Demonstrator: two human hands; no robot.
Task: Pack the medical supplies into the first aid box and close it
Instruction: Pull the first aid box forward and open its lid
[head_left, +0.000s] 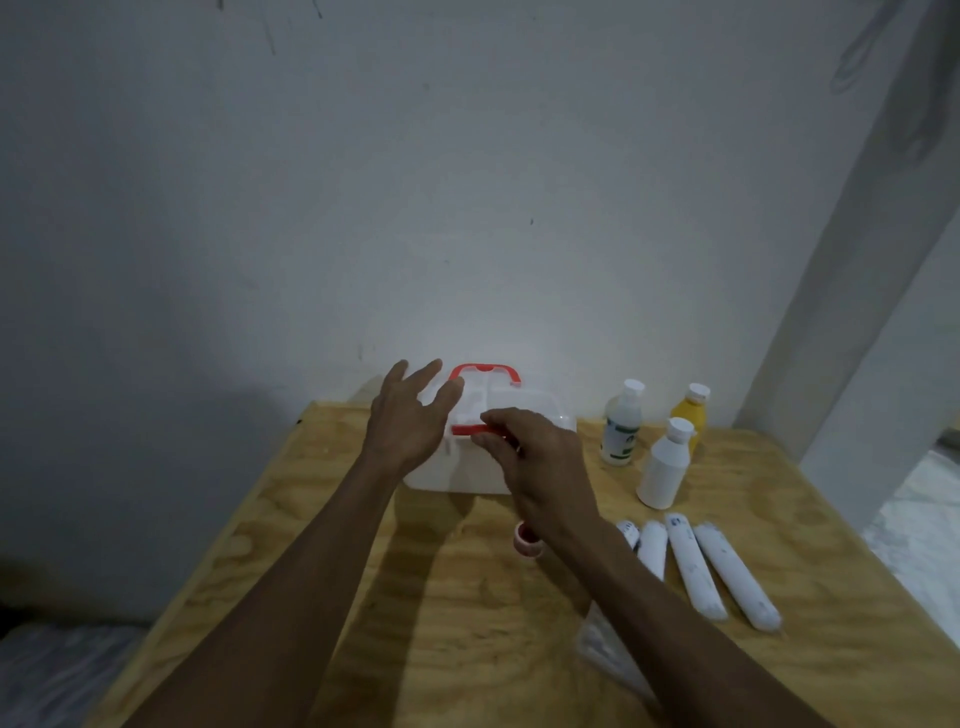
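Observation:
A white first aid box (457, 475) with a clear lid and a red handle (485, 370) stands at the far middle of the wooden table (467, 623). Its lid is down. My left hand (408, 418) hovers over the box's left side with fingers spread, holding nothing. My right hand (535, 457) is at the front of the box, fingertips pinching the red latch (467, 429). Three bottles stand to the right: a white one with a green label (621, 423), a yellow one (691, 413) and a plain white one (665, 465). Several white rolled packs (732, 571) lie nearer me.
A small red-and-white tape roll (525, 541) sits in front of the box, partly behind my right wrist. A clear plastic packet (608, 649) lies under my right forearm. The white wall is just behind the table; the table's edges drop off left and right.

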